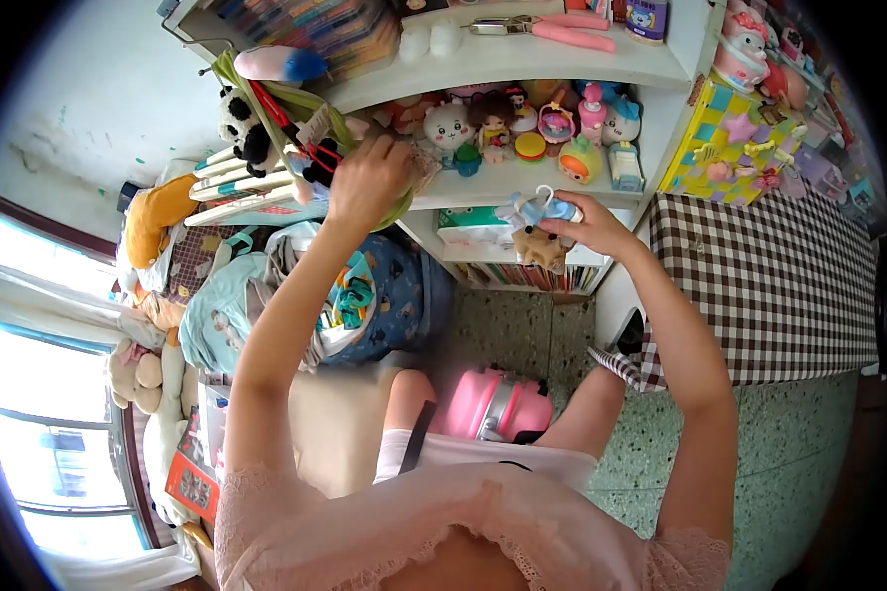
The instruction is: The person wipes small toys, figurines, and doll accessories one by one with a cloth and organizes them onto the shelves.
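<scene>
Left hand (373, 182): fingers curled narrow by the shelf (483, 194) edge, beside hanging straps and a panda plush (235, 116). Can't tell if it grips anything; fingertips hidden.

Right of it: white cat-like figure (448, 126) and other small toys on the shelf.

Small doll outfit (540, 210): in front of the shelf's lower edge, in the right hand (593, 225). Thumb and fingers closed narrow on its right side. Should be light, soft, floppy, low slip; nothing looks fragile except maybe the thin hanger hook (545, 189). Best hold: pinch at the shoulders or hook, not the loose hem. Looks pale blue and white, gathered, hook up. Tan fuzzy piece (540, 250) right below it, likely plush; can't tell if attached.

Far right: checked cloth (759, 286), well apart from the outfit.
</scene>
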Demonstrator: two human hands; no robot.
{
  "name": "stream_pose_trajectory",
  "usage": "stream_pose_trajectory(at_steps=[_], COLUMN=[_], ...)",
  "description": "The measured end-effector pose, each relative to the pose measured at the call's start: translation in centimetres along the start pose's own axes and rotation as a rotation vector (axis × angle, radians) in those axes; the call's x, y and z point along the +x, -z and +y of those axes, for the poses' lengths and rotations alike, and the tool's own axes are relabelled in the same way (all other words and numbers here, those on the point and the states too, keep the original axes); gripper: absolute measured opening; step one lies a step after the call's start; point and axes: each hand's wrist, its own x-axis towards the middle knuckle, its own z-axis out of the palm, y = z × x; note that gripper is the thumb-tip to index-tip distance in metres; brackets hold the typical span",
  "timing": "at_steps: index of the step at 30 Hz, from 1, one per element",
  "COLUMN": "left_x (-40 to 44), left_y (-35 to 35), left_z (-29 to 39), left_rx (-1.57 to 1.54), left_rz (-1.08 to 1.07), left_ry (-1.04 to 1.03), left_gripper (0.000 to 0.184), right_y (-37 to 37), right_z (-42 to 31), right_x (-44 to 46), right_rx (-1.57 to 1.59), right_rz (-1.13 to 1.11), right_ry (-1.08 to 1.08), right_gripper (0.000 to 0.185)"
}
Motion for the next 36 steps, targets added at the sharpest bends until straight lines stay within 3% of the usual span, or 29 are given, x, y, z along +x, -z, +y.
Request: stream_pose_trajectory(at_steps=[1, 3, 5, 8, 10, 17, 20, 22, 26, 28, 32, 36], left_x=[-0.6, -1.5, -2.3, -2.9, -3.4, -6.2, -4.4, -3.8, -3.9, -4.4, -4.9, -5.7], left_y=[-0.4, -0.7, -1.7, -4.4, -6.4, -11.8, -9.9, -9.5, -9.0, -9.6, -8.7, -9.9], left_z=[-0.4, -1.1, -2.6, -2.3, -2.1, -4.8, -4.0, -4.1, -3.2, -2.7, -1.7, -2.5], left_rx=[-0.002, 0.192, 0.102, 0.022, -0.169, -0.283, -0.259, -0.169, -0.234, -0.227, -0.444, -0.385], left_rz=[-0.003, -0.650, -0.764, -0.731, -0.455, -0.409, -0.305, -0.178, -0.190, -0.515, -0.491, -0.568], left_ry=[0.001, 0.364, 0.330, 0.273, 0.329, 0.346, 0.427, 0.528, 0.616, 0.564, 0.373, 0.288], left_gripper=[0.011, 0.013, 0.018, 0.017, 0.018, 0.035, 0.031, 0.021, 0.023, 0.038, 0.050, 0.038], right_y=[0.0, 0.1, 0.0, -0.1, -0.2, -0.1, 0.0, 0.2, 0.2, 0.3, 0.4, 0.3], right_z=[0.0, 0.0, 0.1, 1.2, 1.7, 1.1, 0.9, -0.2, 0.2, 0.1, 0.2, 0.4], right_x=[0.0, 0.0, 0.0, 0.7, 0.8, 0.4, 0.3, 0.0, 0.1, 0.1, 0.1, 0.3], right_rx=[0.002, -0.026, -0.028, -0.052, -0.009, -0.069, -0.051, -0.075, -0.093, -0.076, -0.074, -0.042], right_rz=[-0.002, 0.011, 0.015, -0.001, 0.026, 0.061, 0.052, 0.014, 0.016, -0.005, -0.017, -0.020], right_ry=[-0.003, -0.012, -0.013, 0.031, 0.145, 0.118, 0.096, -0.011, 0.006, -0.009, 0.005, 0.018], right_gripper=[0.080, 0.078, 0.075, 0.074, 0.061, 0.057, 0.060, 0.078, 0.078, 0.078, 0.078, 0.077])
